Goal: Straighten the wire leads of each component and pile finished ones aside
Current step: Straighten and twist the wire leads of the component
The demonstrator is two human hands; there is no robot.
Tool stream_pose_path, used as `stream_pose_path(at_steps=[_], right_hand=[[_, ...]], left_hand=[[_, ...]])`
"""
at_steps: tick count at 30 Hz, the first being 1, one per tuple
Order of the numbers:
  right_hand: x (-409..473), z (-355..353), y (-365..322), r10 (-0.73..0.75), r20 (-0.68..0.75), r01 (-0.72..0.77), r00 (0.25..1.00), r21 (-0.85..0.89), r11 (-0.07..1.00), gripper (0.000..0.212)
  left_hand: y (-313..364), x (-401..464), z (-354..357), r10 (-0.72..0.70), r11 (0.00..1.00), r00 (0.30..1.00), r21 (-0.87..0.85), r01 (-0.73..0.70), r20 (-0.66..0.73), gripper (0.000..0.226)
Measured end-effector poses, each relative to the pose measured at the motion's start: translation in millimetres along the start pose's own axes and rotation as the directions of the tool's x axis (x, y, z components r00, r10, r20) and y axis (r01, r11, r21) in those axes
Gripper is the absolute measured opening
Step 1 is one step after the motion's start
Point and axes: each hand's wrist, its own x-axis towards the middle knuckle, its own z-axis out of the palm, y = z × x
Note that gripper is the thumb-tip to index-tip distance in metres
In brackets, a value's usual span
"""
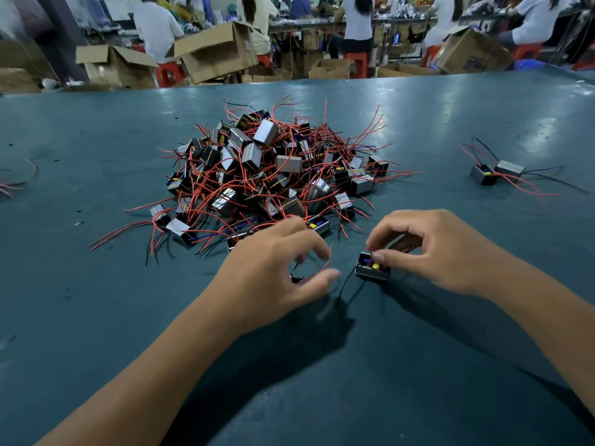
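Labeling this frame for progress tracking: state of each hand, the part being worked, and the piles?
right hand: pinching the component, shut on it
component: on the table, open side up, black wire trailing
left hand: blurred, fingers curled around a red wire
big pile: tangled, wires bent
two components: set apart at far right, touching

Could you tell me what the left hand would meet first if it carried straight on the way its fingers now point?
Probably the small component pinched by the right hand; the left hand points right toward it across bare table.
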Motion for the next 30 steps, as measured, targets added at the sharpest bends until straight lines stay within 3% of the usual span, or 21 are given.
stream_pose_path(at_steps=[4, 7, 9, 12, 22, 27, 30], right_hand=[[-0.7, -2.0, 0.6, -0.056, 0.089, 0.054, 0.994, 0.034, 0.998, 0.01], [0.1, -4.7, -0.2, -0.091, 0.137, 0.085, 0.986, 0.047, 0.995, 0.011], [-0.2, -7.5, 0.0, -0.106, 0.184, 0.106, 0.977, 0.011, 0.994, 0.011], [-1.0, -9.2, 0.1, -0.094, 0.249, 0.108, 0.964, -0.045, 0.993, 0.009], [-1.7, -10.4, -2.3, -0.087, 0.281, 0.118, 0.956, -0.096, 0.988, 0.009], [-5.3, -17.4, -3.5, -0.028, 0.419, 0.1, 0.908, -0.15, 0.984, 0.018], [-6.1, -18.5, -8.2, -0.063, 0.357, 0.117, 0.932, -0.131, 0.984, 0.021]], left_hand=[[15.2, -0.4, 16.9, -0.067, 0.975, 0.985, 0.22, 0.031, 0.158, 0.035], [18.1, 1.7, 22.8, -0.087, 0.97, 0.985, 0.238, 0.049, 0.152, 0.021], [16.5, 1.7, 21.6, -0.091, 0.986, 0.993, 0.148, 0.078, 0.08, 0.008], [11.0, 3.4, 18.5, -0.132, 0.991, 0.991, 0.024, 0.133, -0.035, 0.007], [3.4, 10.0, 18.4, -0.184, 0.968, 0.978, -0.191, 0.163, -0.097, 0.006], [-3.4, 9.7, 16.5, -0.311, 0.775, 0.95, -0.572, 0.269, 0.024, 0.012], [-4.1, 9.6, 15.8, -0.295, 0.703, 0.954, -0.667, 0.247, 0.042, 0.019]])
